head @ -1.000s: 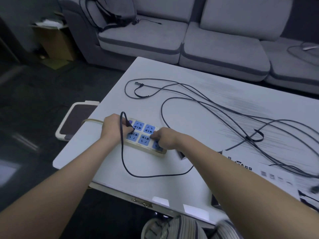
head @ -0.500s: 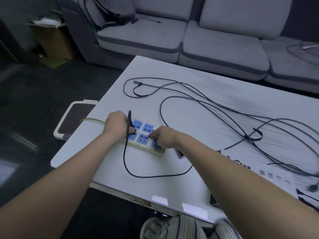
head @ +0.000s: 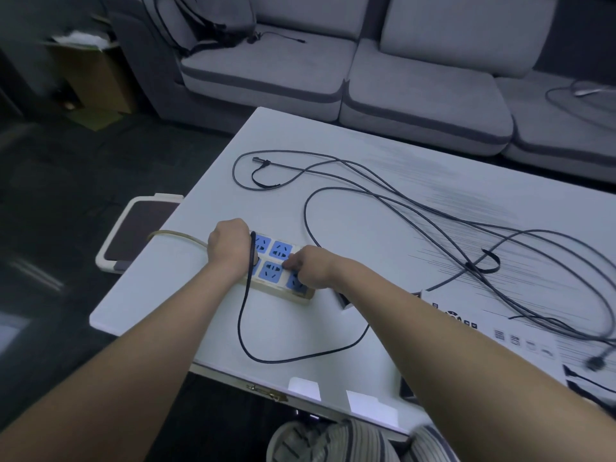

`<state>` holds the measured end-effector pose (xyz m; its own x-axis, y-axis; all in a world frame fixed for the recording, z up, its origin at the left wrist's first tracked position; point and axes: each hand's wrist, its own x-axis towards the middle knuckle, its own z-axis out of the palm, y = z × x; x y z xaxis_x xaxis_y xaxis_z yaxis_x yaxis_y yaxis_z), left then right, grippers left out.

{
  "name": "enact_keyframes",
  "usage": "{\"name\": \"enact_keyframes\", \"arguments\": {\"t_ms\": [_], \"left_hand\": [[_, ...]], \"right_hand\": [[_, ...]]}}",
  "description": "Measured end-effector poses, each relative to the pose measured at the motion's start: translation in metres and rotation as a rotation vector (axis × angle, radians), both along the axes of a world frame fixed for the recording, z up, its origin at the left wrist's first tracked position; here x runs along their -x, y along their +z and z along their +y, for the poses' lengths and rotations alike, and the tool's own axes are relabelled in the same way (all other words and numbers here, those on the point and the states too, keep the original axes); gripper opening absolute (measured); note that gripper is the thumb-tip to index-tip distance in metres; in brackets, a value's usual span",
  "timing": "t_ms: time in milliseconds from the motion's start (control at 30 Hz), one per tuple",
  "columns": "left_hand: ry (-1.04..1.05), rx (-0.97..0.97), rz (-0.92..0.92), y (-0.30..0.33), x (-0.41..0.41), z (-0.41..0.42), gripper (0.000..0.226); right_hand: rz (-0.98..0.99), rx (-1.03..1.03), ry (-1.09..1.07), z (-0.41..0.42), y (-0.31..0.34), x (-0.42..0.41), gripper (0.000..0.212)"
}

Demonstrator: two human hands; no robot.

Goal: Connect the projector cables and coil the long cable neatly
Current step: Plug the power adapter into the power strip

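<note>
A power strip (head: 279, 258) with blue sockets lies on the white table (head: 383, 228) near its left front corner. My left hand (head: 230, 250) is closed over the strip's left end, where a black power cord (head: 246, 315) comes out from under the fingers and loops toward me across the table. My right hand (head: 308, 270) presses down on the strip's right end, fingers curled. A long grey cable (head: 416, 208) sprawls in loose loops over the table's middle and right. The white projector (head: 520, 338) sits at the right, partly hidden by my right forearm.
A grey sofa (head: 416, 95) runs behind the table, with a backpack (head: 200, 25) on its left seat and another cable on the right seat. A tray-like stool (head: 136, 228) stands left of the table. A cardboard box (head: 90, 78) sits far left.
The black cord at my left hand has swung upright and closer to the strip's left end. Both hands stay on the power strip, barely shifted.
</note>
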<state>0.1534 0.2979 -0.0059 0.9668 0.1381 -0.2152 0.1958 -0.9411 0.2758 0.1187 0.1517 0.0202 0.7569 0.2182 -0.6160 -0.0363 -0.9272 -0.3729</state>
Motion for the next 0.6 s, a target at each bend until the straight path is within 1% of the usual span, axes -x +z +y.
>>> {"name": "enact_keyframes", "arguments": {"t_ms": [100,200,467,533,600], "left_hand": [[0.014,0.012,0.0,-0.001,0.001,0.001,0.033],[0.016,0.018,-0.039,-0.005,0.006,0.003,0.035],[0.002,0.039,-0.084,-0.014,0.018,0.008,0.044],[0.007,0.081,-0.079,-0.012,0.02,0.008,0.042],[0.005,0.144,-0.032,-0.003,0.021,0.011,0.029]], "right_hand": [[0.013,0.003,-0.003,0.0,0.001,-0.001,0.05],[0.014,0.002,-0.015,0.0,0.001,0.0,0.051],[0.002,0.001,-0.013,0.001,0.001,0.002,0.052],[-0.001,-0.001,-0.01,0.001,0.001,0.004,0.053],[0.008,0.0,0.001,0.001,0.002,0.009,0.054]]}}
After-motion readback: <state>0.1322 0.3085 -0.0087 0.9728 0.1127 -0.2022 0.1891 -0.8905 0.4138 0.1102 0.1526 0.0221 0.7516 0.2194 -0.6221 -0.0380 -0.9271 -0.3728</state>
